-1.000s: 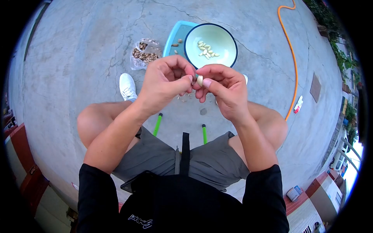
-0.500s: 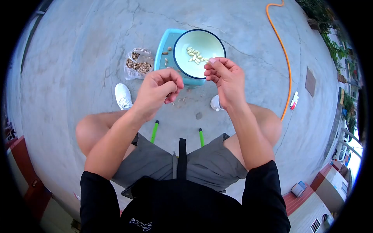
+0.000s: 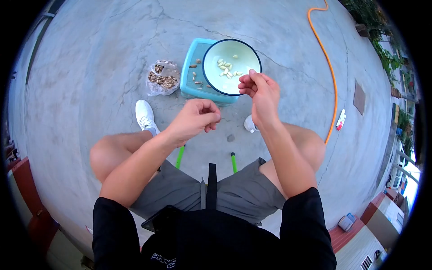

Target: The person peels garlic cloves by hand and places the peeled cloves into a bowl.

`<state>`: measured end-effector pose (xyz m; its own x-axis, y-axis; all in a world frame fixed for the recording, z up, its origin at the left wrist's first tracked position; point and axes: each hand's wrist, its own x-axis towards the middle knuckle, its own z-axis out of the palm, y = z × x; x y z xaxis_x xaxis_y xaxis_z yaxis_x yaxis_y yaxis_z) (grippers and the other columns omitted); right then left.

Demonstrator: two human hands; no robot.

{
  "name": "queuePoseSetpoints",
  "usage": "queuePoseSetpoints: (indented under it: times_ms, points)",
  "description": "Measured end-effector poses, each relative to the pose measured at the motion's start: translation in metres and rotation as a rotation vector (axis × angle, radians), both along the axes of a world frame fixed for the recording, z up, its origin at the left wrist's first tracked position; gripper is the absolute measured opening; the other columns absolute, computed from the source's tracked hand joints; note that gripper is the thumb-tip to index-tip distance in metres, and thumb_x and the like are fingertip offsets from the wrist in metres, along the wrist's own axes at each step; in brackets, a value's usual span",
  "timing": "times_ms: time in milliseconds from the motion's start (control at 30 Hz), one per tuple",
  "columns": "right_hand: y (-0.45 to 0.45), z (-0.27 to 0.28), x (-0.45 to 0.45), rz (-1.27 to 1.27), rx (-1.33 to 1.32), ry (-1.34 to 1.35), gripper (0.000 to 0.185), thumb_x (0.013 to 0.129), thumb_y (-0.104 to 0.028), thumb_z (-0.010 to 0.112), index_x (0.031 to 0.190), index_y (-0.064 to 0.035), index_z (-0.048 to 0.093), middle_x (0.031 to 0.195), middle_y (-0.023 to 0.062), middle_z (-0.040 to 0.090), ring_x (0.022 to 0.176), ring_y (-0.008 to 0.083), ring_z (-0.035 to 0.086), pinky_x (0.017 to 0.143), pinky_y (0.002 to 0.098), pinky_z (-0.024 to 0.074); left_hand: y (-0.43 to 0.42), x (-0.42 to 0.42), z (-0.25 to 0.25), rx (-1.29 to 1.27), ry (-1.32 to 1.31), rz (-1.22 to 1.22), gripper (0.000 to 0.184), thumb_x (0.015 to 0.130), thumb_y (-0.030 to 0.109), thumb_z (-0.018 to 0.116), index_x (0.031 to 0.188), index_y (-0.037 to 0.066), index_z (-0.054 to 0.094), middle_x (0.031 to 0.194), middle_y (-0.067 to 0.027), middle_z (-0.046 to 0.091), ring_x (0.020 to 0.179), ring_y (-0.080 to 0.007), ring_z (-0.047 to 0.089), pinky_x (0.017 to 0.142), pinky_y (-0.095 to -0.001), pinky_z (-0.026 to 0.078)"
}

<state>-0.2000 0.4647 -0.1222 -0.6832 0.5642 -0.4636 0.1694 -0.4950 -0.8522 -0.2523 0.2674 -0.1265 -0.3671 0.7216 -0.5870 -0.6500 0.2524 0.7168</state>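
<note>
Left hand (image 3: 196, 118): curled, apart from the right — cannot tell whether it grips anything.
Right hand (image 3: 264, 95): bunched at the bowl's (image 3: 246, 57) near-right rim — grip likewise unclear.
Pale cloves (image 3: 228, 75): inside the bowl, across the worktop's (image 3: 192, 51) right edge.
Plastic bag (image 3: 170, 68): beside its left edge.

From one head-worn wide-angle camera, we look forward and steeply down, near the grey fabric shorts (image 3: 240, 185), farther from the cracked grey concrete floor (image 3: 112, 67).
</note>
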Motion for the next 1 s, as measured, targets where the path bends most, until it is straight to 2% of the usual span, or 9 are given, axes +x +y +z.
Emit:
queuePoseSetpoints:
  times_ms: [200,267,433,567,667,800,867,967,1000]
  points:
    - [-0.002,-0.005,0.005,0.127,0.210,0.027,0.026,0.095,-0.014,0.061,0.076,0.0022,0.065,0.073,0.0067,0.063,0.069,0.0132,0.057,0.070,0.0275,0.0462,-0.002,0.009,-0.015,0.002,0.196,-0.104,0.012,0.089,0.004,0.061,0.097,-0.004,0.064,0.083,-0.0067,0.065,0.075,-0.0132,0.063,0.068,-0.0280,0.051]
    - [-0.008,-0.003,0.003,0.192,0.294,-0.017,0.024,0.095,-0.013,0.061,0.077,0.0027,0.065,0.073,0.0062,0.063,0.070,0.0128,0.057,0.072,0.0275,0.0457,-0.002,0.010,-0.015,-0.117,0.624,-0.304,0.020,0.087,0.008,0.062,0.099,-0.008,0.063,0.084,-0.0104,0.067,0.078,-0.0207,0.066,0.072,-0.0322,0.053]
    - [-0.028,0.008,-0.002,0.374,0.276,0.009,0.016,0.095,-0.004,0.056,0.106,0.0057,0.062,0.083,0.0093,0.069,0.086,0.0148,0.066,0.080,0.0267,0.0492,-0.006,0.018,-0.018,-0.169,0.890,-0.515,0.030,0.085,0.018,0.065,0.103,-0.006,0.065,0.100,-0.0187,0.067,0.097,-0.0331,0.064,0.087,-0.0399,0.051]
    - [-0.035,-0.013,-0.008,0.425,0.323,0.070,0.023,0.095,0.002,0.052,0.117,0.0067,0.058,0.096,0.0123,0.069,0.089,0.0169,0.069,0.083,0.0269,0.0504,-0.009,0.028,-0.025,-0.104,1.014,-0.833,0.036,0.084,0.026,0.067,0.105,-0.003,0.067,0.112,-0.0195,0.065,0.118,-0.0368,0.054,0.101,-0.0494,0.043]
    - [-0.041,-0.020,-0.015,0.446,0.453,0.102,0.025,0.095,0.004,0.051,0.119,0.0060,0.059,0.108,0.0131,0.068,0.089,0.0174,0.069,0.084,0.0269,0.0507,-0.017,0.041,-0.017,-0.119,1.117,-0.898,0.038,0.084,0.027,0.068,0.106,-0.003,0.067,0.112,-0.0172,0.065,0.122,-0.0405,0.052,0.103,-0.0569,0.040]
    - [-0.047,-0.012,-0.029,0.631,0.795,0.024,0.035,0.088,0.011,0.049,0.120,0.0027,0.061,0.113,0.0134,0.068,0.104,0.0189,0.067,0.085,0.0303,0.0513,-0.020,0.041,-0.010,-0.085,1.091,-0.955,0.038,0.084,0.028,0.068,0.106,-0.003,0.068,0.113,-0.0163,0.066,0.121,-0.0421,0.052,0.106,-0.0622,0.036]
    - [-0.053,-0.009,-0.041,0.662,1.065,0.116,0.034,0.084,0.009,0.054,0.114,-0.0016,0.065,0.115,0.0116,0.067,0.116,0.0216,0.062,0.097,0.0381,0.0469,-0.022,0.037,-0.004,-0.106,0.995,-1.085,0.034,0.083,0.026,0.068,0.104,-0.001,0.070,0.114,-0.0178,0.065,0.118,-0.0397,0.055,0.105,-0.0593,0.038]
    - [-0.056,-0.007,-0.068,0.855,1.552,0.204,0.029,0.078,0.003,0.061,0.106,-0.0025,0.067,0.107,0.0128,0.068,0.115,0.0306,0.059,0.102,0.0429,0.0441,-0.027,0.036,-0.004,-0.104,1.027,-1.069,0.030,0.082,0.024,0.069,0.102,0.001,0.071,0.113,-0.0181,0.066,0.112,-0.0377,0.060,0.100,-0.0565,0.042]
    - [-0.057,-0.009,-0.077,0.857,1.557,0.204,0.029,0.078,0.003,0.061,0.106,-0.0025,0.067,0.107,0.0128,0.068,0.115,0.0306,0.059,0.102,0.0429,0.0441,-0.028,0.034,-0.001,-0.101,1.030,-1.064,0.030,0.082,0.024,0.069,0.102,0.001,0.071,0.113,-0.0181,0.066,0.112,-0.0377,0.060,0.100,-0.0565,0.042]
